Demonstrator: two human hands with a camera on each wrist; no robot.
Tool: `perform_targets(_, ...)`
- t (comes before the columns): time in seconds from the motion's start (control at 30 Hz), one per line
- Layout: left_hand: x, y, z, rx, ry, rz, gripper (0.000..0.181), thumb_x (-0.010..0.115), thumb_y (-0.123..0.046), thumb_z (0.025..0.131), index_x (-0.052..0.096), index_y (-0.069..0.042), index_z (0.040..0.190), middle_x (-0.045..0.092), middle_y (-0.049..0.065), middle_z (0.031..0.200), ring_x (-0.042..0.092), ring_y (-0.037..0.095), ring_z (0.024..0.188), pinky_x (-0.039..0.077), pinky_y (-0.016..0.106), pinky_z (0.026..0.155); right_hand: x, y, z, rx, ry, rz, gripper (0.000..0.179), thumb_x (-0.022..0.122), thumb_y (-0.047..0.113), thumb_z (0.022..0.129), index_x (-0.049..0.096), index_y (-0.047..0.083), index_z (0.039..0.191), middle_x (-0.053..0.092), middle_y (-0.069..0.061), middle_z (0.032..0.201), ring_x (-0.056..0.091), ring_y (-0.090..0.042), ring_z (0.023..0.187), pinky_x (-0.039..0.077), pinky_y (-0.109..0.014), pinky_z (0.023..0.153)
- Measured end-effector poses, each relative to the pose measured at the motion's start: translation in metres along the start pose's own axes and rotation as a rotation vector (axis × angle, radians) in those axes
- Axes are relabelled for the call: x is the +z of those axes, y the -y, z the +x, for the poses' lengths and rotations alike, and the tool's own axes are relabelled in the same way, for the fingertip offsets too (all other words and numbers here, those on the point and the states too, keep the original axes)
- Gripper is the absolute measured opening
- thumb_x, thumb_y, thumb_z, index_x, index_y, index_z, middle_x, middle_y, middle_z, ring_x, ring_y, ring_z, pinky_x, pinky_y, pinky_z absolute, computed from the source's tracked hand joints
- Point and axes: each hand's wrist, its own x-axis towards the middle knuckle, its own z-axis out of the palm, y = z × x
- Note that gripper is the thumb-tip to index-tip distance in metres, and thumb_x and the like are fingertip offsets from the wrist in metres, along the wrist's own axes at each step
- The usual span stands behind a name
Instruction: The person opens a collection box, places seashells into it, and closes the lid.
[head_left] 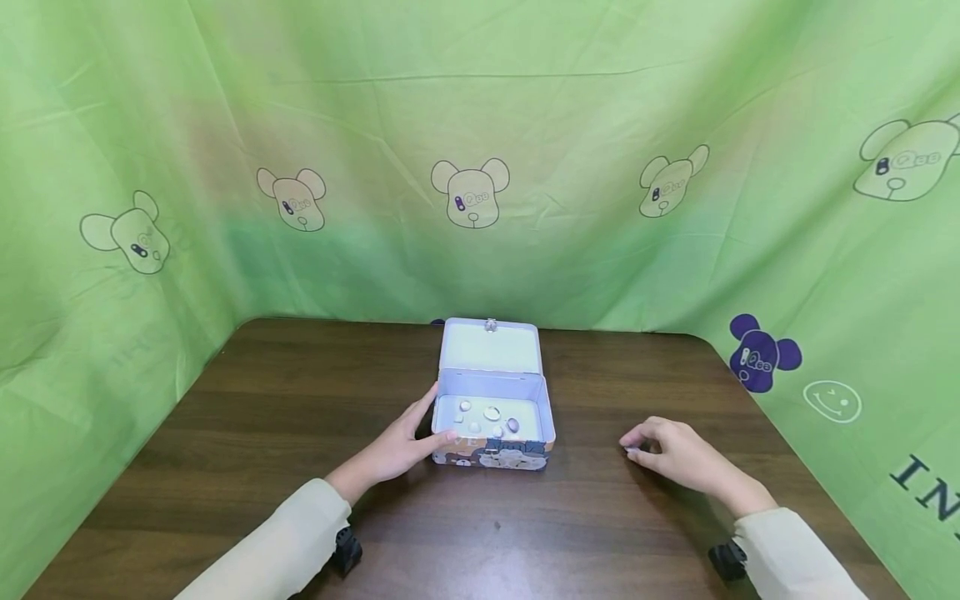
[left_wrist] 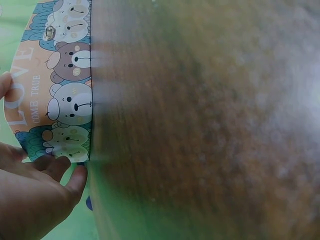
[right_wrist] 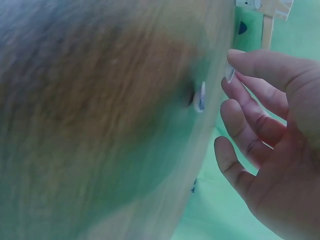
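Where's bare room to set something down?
On the dark brown wood-grain table, one bare patch lies between the left hand and the table's left edge, another between the open rectangular orange-and-blue tin box and the right hand. The box is crowded: small roundish pale pieces dot its floor.

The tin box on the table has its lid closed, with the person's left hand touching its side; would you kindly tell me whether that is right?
Not quite: the lid is open, as the head view shows. The tin box is otherwise as you describe, with the left hand touching its side.
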Motion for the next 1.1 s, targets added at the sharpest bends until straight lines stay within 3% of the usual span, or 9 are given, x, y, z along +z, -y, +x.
perform_targets(0.13,0.000,-0.001,-0.001,-0.006,0.004,-0.004,0.089,0.066,-0.042,0.097,0.009,-0.022,0.163,0.012,0.012,0.166,0.013,0.034,0.150,0.018,0.063,0.113,-0.002,0.005,0.004,0.001,-0.001,0.010,0.011,0.077,0.011,0.088,0.075,0.013,0.099,0.066,0.008,0.095,0.057,-0.007,0.080,0.049,-0.031,0.072)
perform_targets(0.3,-0.001,-0.002,-0.001,-0.011,0.002,-0.002,0.088,0.066,-0.040,0.098,0.009,-0.022,0.163,0.012,0.012,0.166,0.014,0.034,0.150,0.018,0.062,0.114,-0.006,0.013,0.009,0.016,0.020,0.063,0.013,0.074,0.010,0.091,0.074,0.007,0.104,0.063,0.004,0.094,0.054,-0.002,0.062,0.048,-0.027,0.065)
perform_targets(0.53,0.000,-0.002,-0.001,-0.011,0.001,0.000,0.088,0.066,-0.038,0.098,0.009,-0.022,0.163,0.012,0.012,0.166,0.014,0.034,0.150,0.019,0.062,0.114,-0.010,0.024,0.017,0.020,0.022,0.122,0.016,0.072,0.010,0.093,0.073,0.004,0.108,0.063,0.001,0.095,0.055,-0.009,0.048,0.049,-0.026,0.053)
perform_targets(0.8,-0.001,0.000,-0.001,0.000,-0.008,0.019,0.089,0.066,-0.041,0.097,0.011,-0.020,0.163,0.014,0.010,0.166,0.015,0.033,0.150,0.019,0.061,0.114,-0.008,0.040,0.031,-0.062,-0.067,0.051,0.014,0.074,0.010,0.091,0.076,0.013,0.105,0.065,0.008,0.096,0.053,-0.004,0.076,0.048,-0.026,0.066)
perform_targets(1.1,-0.001,0.001,-0.001,0.015,-0.001,0.021,0.088,0.065,-0.041,0.098,0.010,-0.019,0.163,0.013,0.010,0.166,0.014,0.033,0.150,0.019,0.061,0.114,-0.002,0.057,0.049,-0.136,-0.107,0.087,0.016,0.075,0.007,0.089,0.077,0.014,0.104,0.066,0.007,0.097,0.053,-0.008,0.074,0.047,-0.028,0.065)
